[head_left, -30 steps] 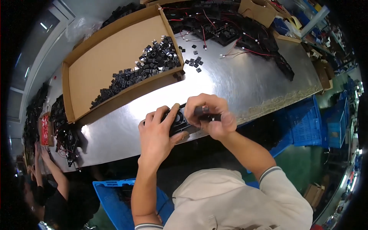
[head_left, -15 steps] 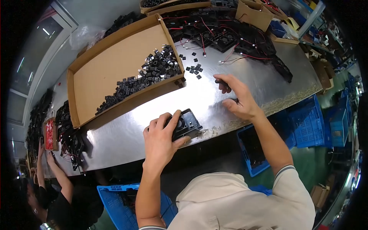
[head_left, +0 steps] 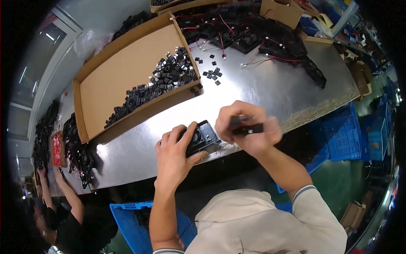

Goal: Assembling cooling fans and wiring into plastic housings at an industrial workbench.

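At the near edge of the metal table, my left hand (head_left: pixel 173 147) grips a black plastic housing (head_left: pixel 206 134) with a round fan in it. Its fingers lie over the fan and the thumb presses the near side. Just right of the housing, my right hand (head_left: pixel 249 131) is closed around a dark object (head_left: pixel 249 128) with a touch of red; motion blur hides its kind. Several small black square pieces (head_left: pixel 212 73) lie loose on the table beyond my hands.
A shallow cardboard tray (head_left: pixel 139 111) holds a pile of small black parts. Fan units with red and black wires (head_left: pixel 279 51) lie along the back. Blue crates (head_left: pixel 342 135) stand beside and below the table. A co-worker's arms (head_left: pixel 69 194) reach in at far left.
My right hand has moved left and nearer, from over the table's right side to beside the housing, its fingers closing. My left hand stays on the housing with hardly any shift.
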### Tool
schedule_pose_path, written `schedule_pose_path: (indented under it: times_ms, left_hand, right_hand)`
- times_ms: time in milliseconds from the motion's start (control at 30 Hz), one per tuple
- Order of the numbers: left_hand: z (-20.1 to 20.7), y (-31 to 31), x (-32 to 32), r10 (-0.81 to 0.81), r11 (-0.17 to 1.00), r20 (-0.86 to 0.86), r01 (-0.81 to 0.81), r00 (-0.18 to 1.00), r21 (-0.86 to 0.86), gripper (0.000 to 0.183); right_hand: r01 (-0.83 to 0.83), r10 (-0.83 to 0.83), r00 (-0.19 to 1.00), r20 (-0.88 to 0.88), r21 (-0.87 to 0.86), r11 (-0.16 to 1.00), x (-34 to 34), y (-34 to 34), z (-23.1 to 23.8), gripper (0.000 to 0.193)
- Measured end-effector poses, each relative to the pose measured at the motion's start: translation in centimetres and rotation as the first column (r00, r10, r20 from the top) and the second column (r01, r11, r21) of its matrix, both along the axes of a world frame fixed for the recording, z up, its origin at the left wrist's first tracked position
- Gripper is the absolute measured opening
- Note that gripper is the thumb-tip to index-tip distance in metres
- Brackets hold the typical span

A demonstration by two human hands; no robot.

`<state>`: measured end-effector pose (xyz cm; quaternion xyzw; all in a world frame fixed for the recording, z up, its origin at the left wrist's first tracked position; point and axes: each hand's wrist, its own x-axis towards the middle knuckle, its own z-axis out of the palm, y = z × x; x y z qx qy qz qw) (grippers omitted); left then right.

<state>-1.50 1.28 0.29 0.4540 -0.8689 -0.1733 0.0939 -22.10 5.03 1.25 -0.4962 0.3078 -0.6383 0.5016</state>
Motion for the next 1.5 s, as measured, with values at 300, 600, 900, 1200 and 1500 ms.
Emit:
schedule_pose_path:
  times_ms: [300,600,900,1200,1500]
  left_hand:
    - [-0.4,0.3,0.1,-0.024,0.997,0.021,0.025,0.999,-0.075,0.077]
    - [-0.5,-0.2,0.5,-0.058,0.997,0.029,0.059,0.998,-0.058,0.076]
    - [-0.6,-0.2,0.4,-0.034,0.998,0.048,0.037,0.998,-0.049,0.077]
    - [-0.6,-0.2,0.3,-0.054,0.995,0.042,0.058,0.998,-0.079,0.079]
    - [-0.4,0.0,0.3,-0.025,0.998,0.040,0.027,0.999,-0.059,0.078]
  right_hand:
    - [-0.126,0.143,0.983,0.111,-0.152,0.980,2.1,-1.2,-2.7,0.070]
    - [-0.058,0.044,0.986,-0.162,-0.086,0.995,2.2,-0.8,-2.1,0.090]
    - [-0.019,0.019,0.998,-0.062,0.002,1.000,1.8,-0.8,-0.4,0.092]
    - [-0.025,0.025,0.998,-0.055,-0.001,1.000,2.3,-0.5,-1.8,0.091]
    - [-0.001,-0.001,1.000,-0.017,-0.133,0.991,2.3,-0.4,0.4,0.097]
